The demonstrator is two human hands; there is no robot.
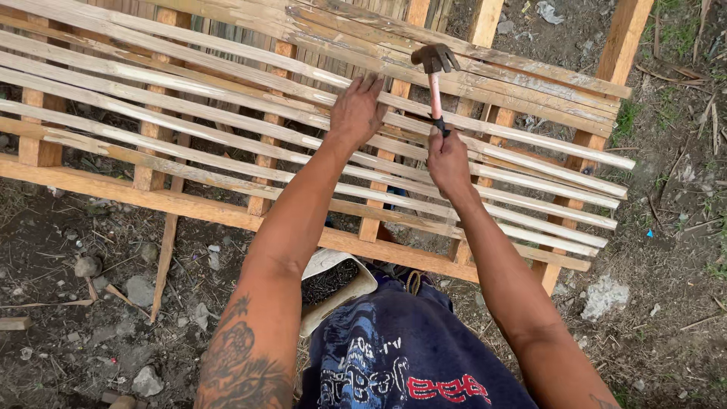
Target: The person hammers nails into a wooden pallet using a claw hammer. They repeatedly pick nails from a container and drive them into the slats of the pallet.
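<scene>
My right hand (pixel 448 160) grips a claw hammer (pixel 435 64) by its pink handle, the dark metal head raised over the slats. My left hand (pixel 355 112) lies palm down with fingers spread on the pale bamboo slats (pixel 227 117). The slats run side by side, left to right, across a wooden frame (pixel 189 206) of thicker beams. The hammer head hangs just right of my left fingertips, above a cross beam (pixel 394 91). Any nail under the hammer is too small to see.
A white container of dark nails (pixel 333 282) rests by my lap under the frame's near beam. Bare dirt with stones (pixel 87 265), wood scraps and a loose stick (pixel 163 265) lies on the left. Upright posts (pixel 625 38) and grass are at the right.
</scene>
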